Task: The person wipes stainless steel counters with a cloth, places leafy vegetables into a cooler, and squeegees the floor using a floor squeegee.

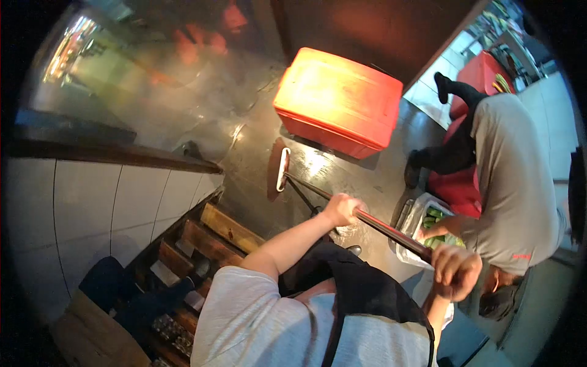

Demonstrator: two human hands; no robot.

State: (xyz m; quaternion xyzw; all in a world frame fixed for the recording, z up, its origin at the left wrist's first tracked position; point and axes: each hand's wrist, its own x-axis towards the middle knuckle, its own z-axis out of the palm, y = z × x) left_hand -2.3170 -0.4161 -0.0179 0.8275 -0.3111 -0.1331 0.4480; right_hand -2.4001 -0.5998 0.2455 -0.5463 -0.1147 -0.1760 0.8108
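A long-handled floor squeegee (pixel 283 170) crosses the middle of the view, its narrow white head down on the wet grey floor. My left hand (pixel 342 210) is closed around the middle of its dark reddish handle (pixel 391 231). Farther up, my right hand (pixel 455 270) grips the handle near its top end, fingers curled over. Beyond the squeegee head stands a large orange-red lidded box (pixel 339 98), apart from it.
At the right a co-worker (pixel 520 177) bends over, one hand at a clear tub (pixel 411 244) of green vegetables. Wooden steps (pixel 229 229) lie at the lower left, where another person's shoe (pixel 200 267) rests. A tiled low wall (pixel 85 202) borders the left.
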